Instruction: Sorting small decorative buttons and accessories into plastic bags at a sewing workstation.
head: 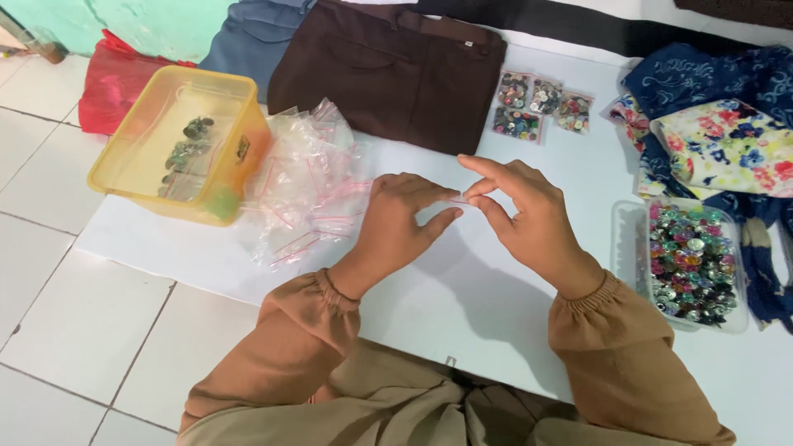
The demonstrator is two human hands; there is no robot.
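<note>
My left hand (pixel 403 221) and my right hand (pixel 519 211) meet above the white sheet (pixel 462 306), both pinching a small clear zip bag (pixel 457 198) with a red seal line between thumbs and fingertips. The bag looks empty, though it is too small to be sure. A heap of the same clear bags (pixel 307 186) lies just left of my left hand. A clear tray of colourful buttons (pixel 692 263) sits to the right of my right hand.
A yellow plastic tub (pixel 183 142) with a few dark buttons stands at the left. Several filled button bags (pixel 541 103) lie by folded brown trousers (pixel 388 70). Floral and blue fabrics (pixel 727 140) are piled at the right; red cloth (pixel 111 83) lies far left.
</note>
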